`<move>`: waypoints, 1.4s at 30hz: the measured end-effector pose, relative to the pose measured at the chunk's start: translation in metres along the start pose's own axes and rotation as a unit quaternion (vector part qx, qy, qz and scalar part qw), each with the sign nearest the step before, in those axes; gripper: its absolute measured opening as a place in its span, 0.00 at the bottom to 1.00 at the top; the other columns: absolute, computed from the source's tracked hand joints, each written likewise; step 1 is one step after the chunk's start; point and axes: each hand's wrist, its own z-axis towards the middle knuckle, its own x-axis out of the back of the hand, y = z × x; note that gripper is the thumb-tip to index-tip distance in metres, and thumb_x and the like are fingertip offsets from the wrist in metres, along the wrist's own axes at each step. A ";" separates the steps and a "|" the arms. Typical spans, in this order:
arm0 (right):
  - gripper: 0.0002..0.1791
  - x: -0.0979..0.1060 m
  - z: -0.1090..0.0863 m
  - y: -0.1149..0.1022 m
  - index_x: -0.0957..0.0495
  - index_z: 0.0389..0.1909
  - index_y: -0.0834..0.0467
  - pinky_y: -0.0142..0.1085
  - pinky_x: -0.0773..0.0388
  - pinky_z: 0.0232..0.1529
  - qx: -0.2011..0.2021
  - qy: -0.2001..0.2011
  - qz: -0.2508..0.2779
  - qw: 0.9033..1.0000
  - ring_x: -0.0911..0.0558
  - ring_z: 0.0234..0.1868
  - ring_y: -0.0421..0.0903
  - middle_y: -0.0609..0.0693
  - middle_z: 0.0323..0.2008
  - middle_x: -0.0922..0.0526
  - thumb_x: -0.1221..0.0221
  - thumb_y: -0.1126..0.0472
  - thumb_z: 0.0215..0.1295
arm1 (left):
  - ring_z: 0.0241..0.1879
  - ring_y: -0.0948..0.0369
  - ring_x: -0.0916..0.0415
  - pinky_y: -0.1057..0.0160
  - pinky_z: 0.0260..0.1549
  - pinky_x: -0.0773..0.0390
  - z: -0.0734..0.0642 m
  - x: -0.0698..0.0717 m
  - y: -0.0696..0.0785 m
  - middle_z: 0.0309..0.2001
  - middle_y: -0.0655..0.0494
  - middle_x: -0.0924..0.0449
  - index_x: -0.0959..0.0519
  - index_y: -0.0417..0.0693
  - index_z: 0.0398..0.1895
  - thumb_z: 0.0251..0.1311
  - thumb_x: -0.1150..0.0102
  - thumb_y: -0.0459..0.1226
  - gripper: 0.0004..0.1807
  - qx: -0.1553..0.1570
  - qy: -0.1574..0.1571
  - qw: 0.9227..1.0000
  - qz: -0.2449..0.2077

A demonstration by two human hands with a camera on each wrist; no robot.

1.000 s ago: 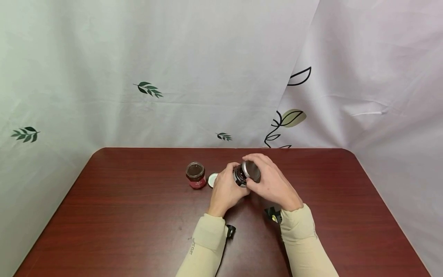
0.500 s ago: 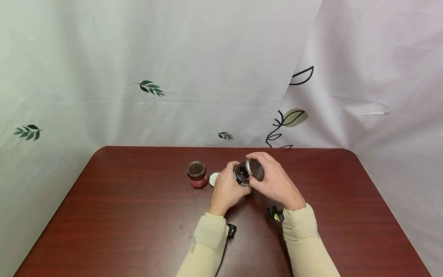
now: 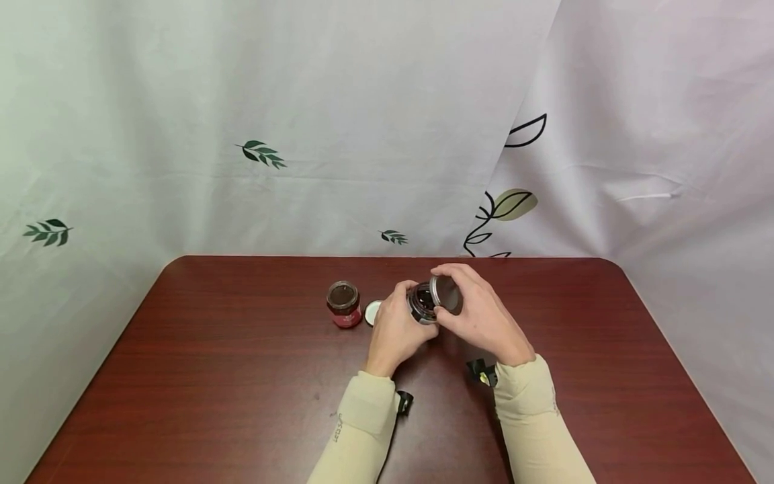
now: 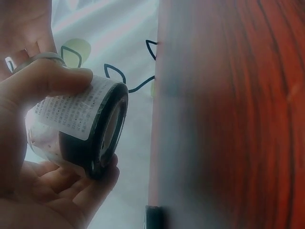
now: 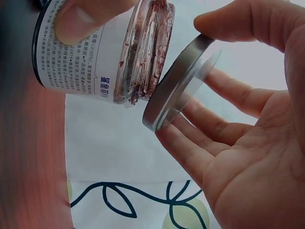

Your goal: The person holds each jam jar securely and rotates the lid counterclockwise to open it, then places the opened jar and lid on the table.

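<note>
My left hand grips a glass jar round its body, just above the table. A white printed label and a dark base show in the left wrist view. Between the thumb and fingers of my right hand is a round metal lid, pinched by its edge. In the right wrist view the lid is tilted away from the jar's threaded mouth, which is smeared with dark red residue. Whether lid and rim still touch at the near edge I cannot tell.
A second jar, lidless, with dark contents and a red label, stands on the brown table left of my hands. Beside it lies a white round lid, partly covered by my left hand. A patterned curtain hangs behind the table.
My right hand has moved slightly right with the lid, which has come away from over the jar's mouth and exposed the dark opening. The left hand holds the jar in nearly the same place.
</note>
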 end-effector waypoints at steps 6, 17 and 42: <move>0.31 0.001 -0.001 0.001 0.26 0.62 0.57 0.46 0.29 0.59 -0.007 0.003 0.003 1.000 0.25 0.60 0.49 0.49 0.60 0.25 0.34 0.64 0.53 | 0.47 0.54 0.20 0.53 0.50 0.23 0.001 -0.001 0.000 0.51 0.49 0.18 0.28 0.45 0.63 0.41 0.24 0.42 0.41 0.004 -0.006 1.000 -0.004; 0.32 0.001 0.000 0.002 0.27 0.62 0.55 0.47 0.28 0.57 -0.012 0.006 0.001 1.000 0.25 0.58 0.48 0.50 0.59 0.25 0.33 0.64 0.54 | 0.46 0.54 0.20 0.53 0.48 0.22 0.001 -0.001 -0.002 0.50 0.50 0.18 0.28 0.45 0.61 0.39 0.25 0.40 0.40 0.002 0.000 1.000 -0.005; 0.31 0.006 0.000 0.007 0.26 0.62 0.56 0.49 0.25 0.51 -0.019 0.017 0.007 1.000 0.22 0.49 0.46 0.49 0.54 0.22 0.34 0.65 0.54 | 0.49 0.53 0.23 0.52 0.50 0.25 0.001 -0.002 -0.003 0.48 0.49 0.19 0.27 0.45 0.59 0.36 0.21 0.42 0.41 0.008 0.009 1.000 0.002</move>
